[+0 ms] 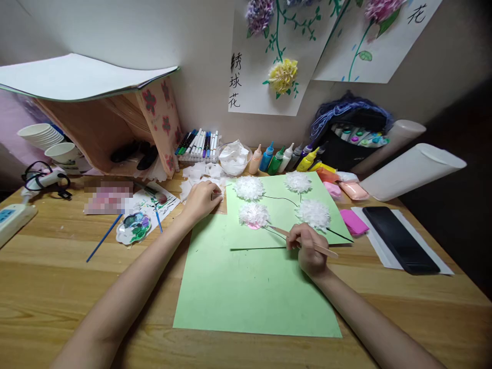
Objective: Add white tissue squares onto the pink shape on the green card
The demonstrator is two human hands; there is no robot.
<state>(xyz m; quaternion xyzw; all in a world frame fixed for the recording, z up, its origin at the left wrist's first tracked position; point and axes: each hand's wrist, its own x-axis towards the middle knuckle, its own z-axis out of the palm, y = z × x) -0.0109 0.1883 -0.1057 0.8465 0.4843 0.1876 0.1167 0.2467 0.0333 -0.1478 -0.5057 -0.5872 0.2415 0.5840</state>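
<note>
My right hand [309, 251] grips a slim wooden stick [325, 250]. Its thin tip reaches the lower left white paper flower [253, 212], where a patch of pink [254, 225] shows at the bottom edge. This flower and several other fluffy white ones sit on a smaller light green sheet [277, 242], joined by thin dark drawn stems. Beside that sheet's left edge, my left hand [203, 201] is closed, fingertips together at the torn white tissue pieces [198, 174]. What is between those fingers is hidden. A larger green sheet [257, 297] lies underneath.
Behind the sheets stand a bowl of white tissue [234, 158], several paint bottles [275, 161] and a case of markers [198, 143]. Left are a paint palette [133, 228] and paintbrushes [103, 238]. On the right lie clay packs [353, 190], a pink block [354, 222] and a phone [400, 238].
</note>
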